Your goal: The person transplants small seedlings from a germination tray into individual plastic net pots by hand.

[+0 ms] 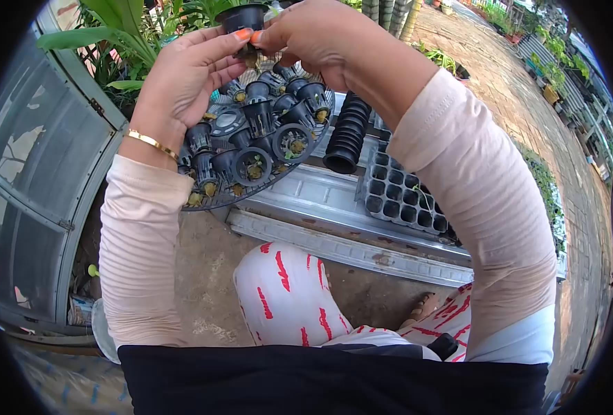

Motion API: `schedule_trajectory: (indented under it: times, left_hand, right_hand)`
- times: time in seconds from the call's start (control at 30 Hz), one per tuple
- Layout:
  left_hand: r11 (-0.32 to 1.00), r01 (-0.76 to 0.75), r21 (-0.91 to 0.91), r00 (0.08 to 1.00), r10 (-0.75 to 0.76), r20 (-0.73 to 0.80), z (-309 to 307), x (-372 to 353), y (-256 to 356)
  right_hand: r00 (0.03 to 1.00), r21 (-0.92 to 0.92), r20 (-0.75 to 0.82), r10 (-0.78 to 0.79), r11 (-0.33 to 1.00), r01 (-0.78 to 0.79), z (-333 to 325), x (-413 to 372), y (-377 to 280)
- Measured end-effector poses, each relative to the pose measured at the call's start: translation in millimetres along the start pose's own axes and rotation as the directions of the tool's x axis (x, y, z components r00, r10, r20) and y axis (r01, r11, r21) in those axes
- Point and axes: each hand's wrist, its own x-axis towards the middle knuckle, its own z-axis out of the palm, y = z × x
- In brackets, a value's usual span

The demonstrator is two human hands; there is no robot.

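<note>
Both of my hands are raised at the top of the view around a small black net pot. My left hand has its thumb and fingers closed at the pot's lower side. Against the other side press the fingers of my right hand. Brownish matter hangs under the pot, between my fingers. Just below, a round black wire tray holds several black net pots, some upright and some tipped over, with yellow-brown plugs and small green leaves in them.
Stacked black pots lie right of the tray on a metal bench. Beside them is a black seedling tray. A glazed metal frame stands at left, with leafy plants behind. My knee is below.
</note>
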Motion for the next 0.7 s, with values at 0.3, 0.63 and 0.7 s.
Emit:
schedule_trajectory:
  times: [0.3,0.63,0.7]
  left_hand:
    - [0.958,0.281,0.052,0.942,-0.265,-0.204,-35.5,92.1,-59.3]
    - [0.365,0.42,0.831,0.903,-0.254,-0.345,-70.3,160.5,-104.5]
    - [0.237,0.377,0.895,0.897,-0.334,-0.29,-74.9,176.6,-119.5]
  right_hand:
    - [0.933,0.089,-0.088,0.349,0.936,-0.342,22.6,94.6,51.8]
    - [0.871,-0.172,0.07,0.486,0.866,-0.469,44.1,149.3,88.2]
    - [0.867,-0.253,0.093,0.489,0.854,-0.454,45.8,159.4,100.1]
